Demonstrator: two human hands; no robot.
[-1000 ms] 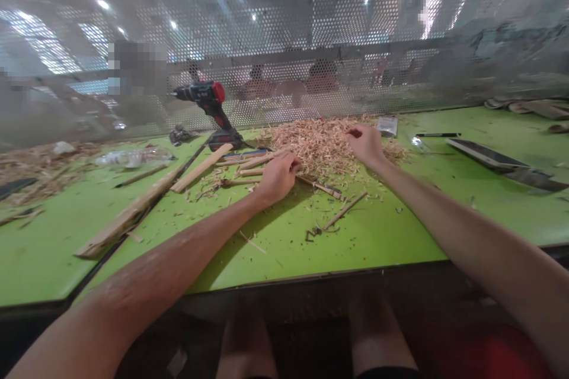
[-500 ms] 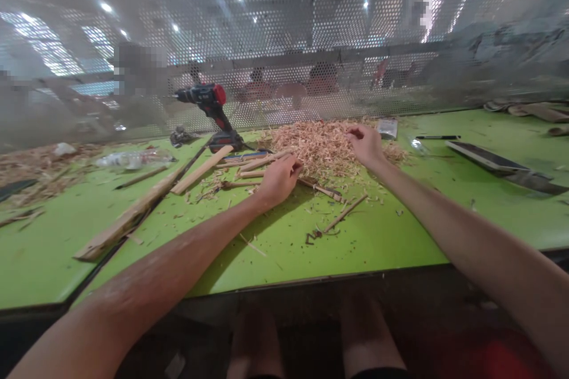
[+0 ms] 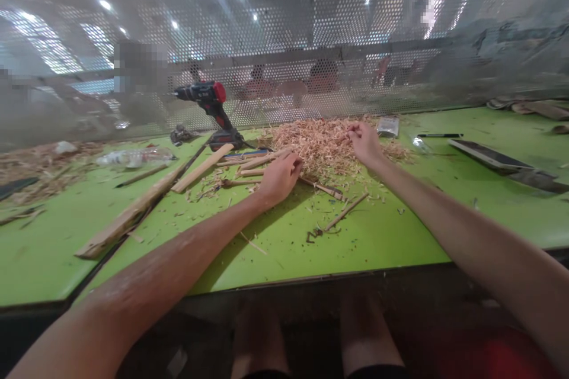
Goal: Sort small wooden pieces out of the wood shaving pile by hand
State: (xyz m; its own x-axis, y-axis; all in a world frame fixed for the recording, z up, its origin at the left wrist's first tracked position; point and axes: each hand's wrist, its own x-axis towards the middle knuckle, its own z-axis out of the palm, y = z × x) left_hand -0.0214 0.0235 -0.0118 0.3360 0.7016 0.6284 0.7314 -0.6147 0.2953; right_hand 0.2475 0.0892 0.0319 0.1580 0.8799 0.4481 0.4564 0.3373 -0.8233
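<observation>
My left hand [image 3: 280, 177] hovers at or just over a cluster of thin wooden sticks [image 3: 262, 161], its fingers curled together. What lies between those fingertips, if anything, is too small to make out. At the right side of a heap of wood shavings [image 3: 306, 139], my right hand [image 3: 368, 143] has thumb and fingertips drawn into a pinch. I cannot tell whether a shaving is in that pinch. Between the hands and the front edge lie a carved stick [image 3: 328, 190] and a short thin stick [image 3: 347, 212].
A cordless drill [image 3: 211, 109] stands upright behind the sticks. Left of it are a long wooden strip [image 3: 128, 213] and a plastic bottle [image 3: 136, 157]. At right lie a small clear packet [image 3: 388, 126], a black pen [image 3: 441, 135] and a phone-like device [image 3: 489, 156]. A perforated screen [image 3: 284, 29] rises behind.
Almost nothing differs. My right hand's fingertips have shifted very slightly, while my left hand stays in place. The whole view has moved a touch.
</observation>
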